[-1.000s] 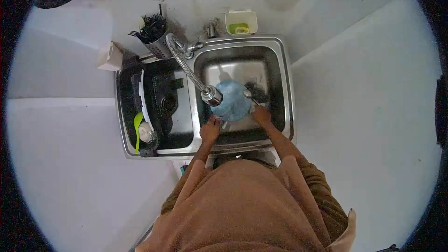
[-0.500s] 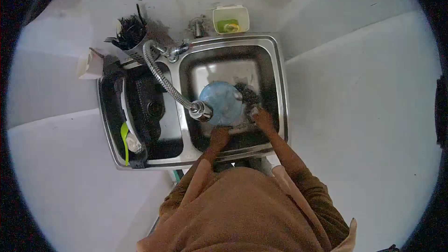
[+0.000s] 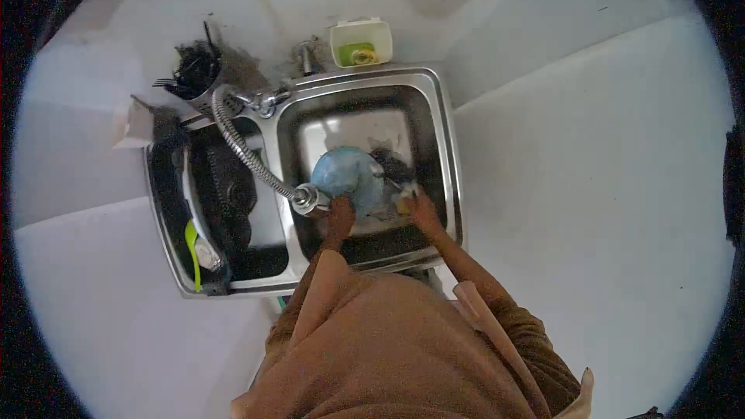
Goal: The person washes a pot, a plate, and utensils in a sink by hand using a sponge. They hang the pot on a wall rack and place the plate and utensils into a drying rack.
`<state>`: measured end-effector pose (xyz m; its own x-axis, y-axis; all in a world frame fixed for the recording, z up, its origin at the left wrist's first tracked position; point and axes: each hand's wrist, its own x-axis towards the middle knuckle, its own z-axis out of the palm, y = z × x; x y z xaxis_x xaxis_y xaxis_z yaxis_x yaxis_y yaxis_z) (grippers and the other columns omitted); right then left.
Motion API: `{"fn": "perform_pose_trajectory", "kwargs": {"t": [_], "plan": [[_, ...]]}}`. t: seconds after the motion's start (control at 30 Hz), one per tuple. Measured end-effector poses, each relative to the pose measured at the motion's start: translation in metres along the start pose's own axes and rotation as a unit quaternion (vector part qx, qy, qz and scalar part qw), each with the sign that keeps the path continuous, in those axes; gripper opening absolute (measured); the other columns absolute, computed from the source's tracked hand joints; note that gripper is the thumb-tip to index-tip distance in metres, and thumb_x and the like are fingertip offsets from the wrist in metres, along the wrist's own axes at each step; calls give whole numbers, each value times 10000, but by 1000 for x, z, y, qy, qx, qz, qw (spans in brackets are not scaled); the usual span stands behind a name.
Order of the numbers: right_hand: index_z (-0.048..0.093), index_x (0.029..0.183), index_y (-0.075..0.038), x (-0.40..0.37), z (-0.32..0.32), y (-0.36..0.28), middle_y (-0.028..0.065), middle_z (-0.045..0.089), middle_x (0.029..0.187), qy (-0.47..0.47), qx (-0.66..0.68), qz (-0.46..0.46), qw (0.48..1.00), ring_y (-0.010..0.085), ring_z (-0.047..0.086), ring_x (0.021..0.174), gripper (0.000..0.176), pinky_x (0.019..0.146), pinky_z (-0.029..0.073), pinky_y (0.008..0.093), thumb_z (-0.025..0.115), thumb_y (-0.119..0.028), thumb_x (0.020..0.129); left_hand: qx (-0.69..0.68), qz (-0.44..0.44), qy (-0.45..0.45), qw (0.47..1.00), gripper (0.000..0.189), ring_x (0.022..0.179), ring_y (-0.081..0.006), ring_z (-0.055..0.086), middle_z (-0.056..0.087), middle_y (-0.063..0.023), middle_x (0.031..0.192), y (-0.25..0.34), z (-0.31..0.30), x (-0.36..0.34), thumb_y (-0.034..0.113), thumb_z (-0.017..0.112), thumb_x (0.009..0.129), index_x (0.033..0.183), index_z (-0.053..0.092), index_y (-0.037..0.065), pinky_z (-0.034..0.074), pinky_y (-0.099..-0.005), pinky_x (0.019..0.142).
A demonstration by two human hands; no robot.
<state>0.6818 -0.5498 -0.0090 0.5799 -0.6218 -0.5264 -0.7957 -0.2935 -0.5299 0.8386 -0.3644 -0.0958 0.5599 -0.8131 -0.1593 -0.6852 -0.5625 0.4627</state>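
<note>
In the right-hand basin (image 3: 365,112) of the steel sink lies a round blue plate (image 3: 337,169), wet and streaked with suds. My left hand (image 3: 340,216) grips its near edge, fingers closed at the rim. Just right of the plate, my right hand (image 3: 424,213) is closed on a small yellowish sponge (image 3: 403,203) with white foam about it. A dark object (image 3: 392,161) sits on the basin floor behind the sponge, partly covered by the plate. Above the plate's left side hangs the spray head (image 3: 309,199) of the flexible tap.
The left basin holds dark ware, a curved white-edged item and a lime-green utensil (image 3: 192,252). Behind the sink stand a cutlery holder (image 3: 203,93) full of dark utensils and a pale tub (image 3: 362,35) with something green and yellow inside. The tap hose (image 3: 240,147) arches over the divider.
My left hand has moved up onto the plate's near edge, and the plate now looks tilted. My right hand has shifted slightly, showing the yellowish sponge. The whole view has drifted a little.
</note>
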Motion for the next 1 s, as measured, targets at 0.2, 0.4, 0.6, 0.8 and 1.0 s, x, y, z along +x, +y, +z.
{"fn": "perform_pose_trajectory", "kwargs": {"t": [0.2,0.4,0.6,0.8,1.0], "plan": [[489,1121,18,-6,13,-43,257,394,1235,-5,-34,-175,984,387,420,1121,388,955,319,449,540,-185,795,-410,-170,12,896,173,720,-375,561,598,-181,829,69,-62,-20,82,451,808,930,566,36,441,-421,638],[540,1012,44,15,-9,-109,223,540,1025,84,-85,-288,950,352,495,1021,300,857,385,457,537,-141,776,-278,-142,58,948,197,777,-415,552,584,-200,797,115,-126,-42,148,378,882,893,534,28,435,-443,642],[584,856,21,23,12,-64,61,579,762,-68,512,23,856,158,562,716,170,623,443,284,521,-109,768,-325,-160,82,929,190,699,-351,574,590,-172,758,122,-153,-48,151,387,885,877,532,29,439,-389,611],[594,876,-20,23,47,-65,56,568,738,30,203,-359,910,156,522,610,199,528,415,306,529,-191,798,-416,-97,66,902,169,545,-167,530,563,-93,643,115,-150,-41,137,403,884,876,544,44,416,-292,530],[582,909,-25,15,-10,-100,71,557,733,18,510,148,847,168,508,609,232,534,398,356,540,-224,797,-354,-121,-25,927,200,601,-259,558,579,-126,710,122,-153,-54,162,400,880,810,525,22,430,-347,563]]}}
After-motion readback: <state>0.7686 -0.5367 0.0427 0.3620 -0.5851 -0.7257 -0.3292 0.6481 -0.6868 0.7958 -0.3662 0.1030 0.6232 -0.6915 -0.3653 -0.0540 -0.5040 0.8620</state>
